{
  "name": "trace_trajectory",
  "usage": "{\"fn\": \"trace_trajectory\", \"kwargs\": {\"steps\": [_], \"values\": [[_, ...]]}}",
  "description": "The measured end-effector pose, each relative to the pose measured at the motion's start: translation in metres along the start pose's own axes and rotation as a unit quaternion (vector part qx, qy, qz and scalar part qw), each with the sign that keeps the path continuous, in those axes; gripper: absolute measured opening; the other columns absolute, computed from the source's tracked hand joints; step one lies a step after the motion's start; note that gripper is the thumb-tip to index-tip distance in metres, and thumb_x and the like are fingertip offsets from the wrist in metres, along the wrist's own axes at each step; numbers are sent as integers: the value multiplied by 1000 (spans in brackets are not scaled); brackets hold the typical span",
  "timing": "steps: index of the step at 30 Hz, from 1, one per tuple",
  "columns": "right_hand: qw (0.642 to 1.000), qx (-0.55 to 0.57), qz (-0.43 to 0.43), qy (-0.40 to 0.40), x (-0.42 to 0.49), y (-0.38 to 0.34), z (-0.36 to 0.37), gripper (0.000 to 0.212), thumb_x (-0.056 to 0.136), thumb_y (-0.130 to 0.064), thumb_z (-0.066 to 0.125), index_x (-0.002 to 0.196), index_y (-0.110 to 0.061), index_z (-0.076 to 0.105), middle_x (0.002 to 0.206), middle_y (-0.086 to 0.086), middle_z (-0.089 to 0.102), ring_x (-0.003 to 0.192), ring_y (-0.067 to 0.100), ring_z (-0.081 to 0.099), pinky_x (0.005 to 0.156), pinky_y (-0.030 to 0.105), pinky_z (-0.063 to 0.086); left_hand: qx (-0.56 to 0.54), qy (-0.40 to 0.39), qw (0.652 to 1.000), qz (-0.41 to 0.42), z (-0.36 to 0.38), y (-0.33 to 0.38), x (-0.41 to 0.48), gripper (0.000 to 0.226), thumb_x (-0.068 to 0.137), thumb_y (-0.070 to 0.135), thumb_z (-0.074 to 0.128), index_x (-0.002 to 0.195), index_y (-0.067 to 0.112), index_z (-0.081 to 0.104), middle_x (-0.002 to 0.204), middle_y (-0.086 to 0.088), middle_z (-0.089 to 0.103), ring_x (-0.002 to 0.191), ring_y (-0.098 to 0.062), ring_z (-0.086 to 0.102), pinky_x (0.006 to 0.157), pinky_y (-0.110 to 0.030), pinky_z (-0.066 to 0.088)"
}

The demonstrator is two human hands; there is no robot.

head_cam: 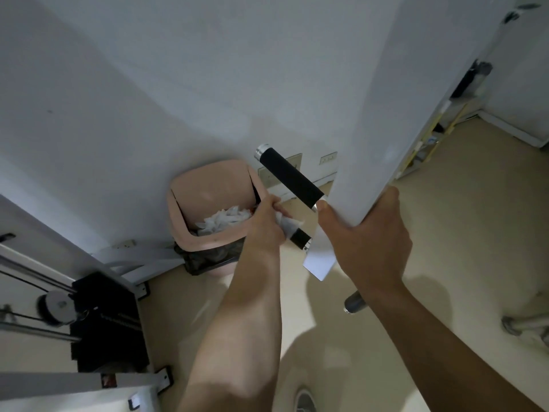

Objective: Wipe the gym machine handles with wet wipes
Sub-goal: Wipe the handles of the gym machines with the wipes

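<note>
As your right hand (368, 233) clamps the frame (371, 114), likely for steadiness, your left hand (267, 218) squeezes the wipe (288, 224) round the handle (300, 237) beside it.

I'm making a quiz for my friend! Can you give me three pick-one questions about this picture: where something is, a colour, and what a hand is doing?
1. Where is the pink bin?
A) on the floor by the wall
B) on a table
C) on a shelf

2. What colour is the upper handle?
A) red
B) black
C) yellow

3. What is the left hand doing?
A) hanging free
B) holding a wet wipe on the lower handle
C) pressing a button

Answers: 1 A, it stands on the floor against the wall. 2 B, its grip is black between silver ends. 3 B, its fingers curl round the wipe.
</note>
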State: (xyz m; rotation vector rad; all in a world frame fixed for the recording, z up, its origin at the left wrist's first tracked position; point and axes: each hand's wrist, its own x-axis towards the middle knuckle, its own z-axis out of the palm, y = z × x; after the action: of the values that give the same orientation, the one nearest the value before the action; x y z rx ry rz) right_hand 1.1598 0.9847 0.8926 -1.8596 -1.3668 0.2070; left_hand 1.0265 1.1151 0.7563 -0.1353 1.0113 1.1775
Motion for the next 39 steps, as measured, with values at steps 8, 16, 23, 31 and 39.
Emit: {"fn": "trace_trajectory", "kwargs": {"steps": [8,16,23,31,39], "values": [[1000,2,7,10,4,4,-1,67,69,-65,75,106,-20,41,88,-7,52,76,19,53,69,33,44,-84,-196,977,-14,-15,-72,-11,28,76,1,70,64,15,49,57,-3,52,51,-14,53,69,-27,46],[1000,-4,-5,-6,5,4,2,65,69,-68,73,101,-23,39,87,-6,56,77,20,60,68,37,51,70,29,997,30,13,3,-8,39,89,11,60,57,19,41,48,5,43,37,-8,44,52,-26,45],[1000,-17,1,12,7,4,0,65,69,-68,72,98,-26,33,87,-4,56,75,21,58,67,34,48,-91,-163,982,-24,-12,-68,-9,37,65,4,88,74,16,54,77,-3,53,74,-15,51,109,-31,34],[1000,-21,0,13,5,3,2,64,69,-69,71,98,-22,38,85,-4,57,74,23,60,66,37,52,-27,18,998,44,10,10,5,36,87,7,65,60,20,45,45,7,47,42,-5,42,57,-19,43],[999,-30,0,20,14,6,-2,72,71,-67,72,109,-13,46,90,-3,55,80,24,61,70,41,53,28,-113,993,10,8,-57,-13,33,70,13,85,86,16,56,82,-3,58,84,-17,57,99,-30,49]]}}
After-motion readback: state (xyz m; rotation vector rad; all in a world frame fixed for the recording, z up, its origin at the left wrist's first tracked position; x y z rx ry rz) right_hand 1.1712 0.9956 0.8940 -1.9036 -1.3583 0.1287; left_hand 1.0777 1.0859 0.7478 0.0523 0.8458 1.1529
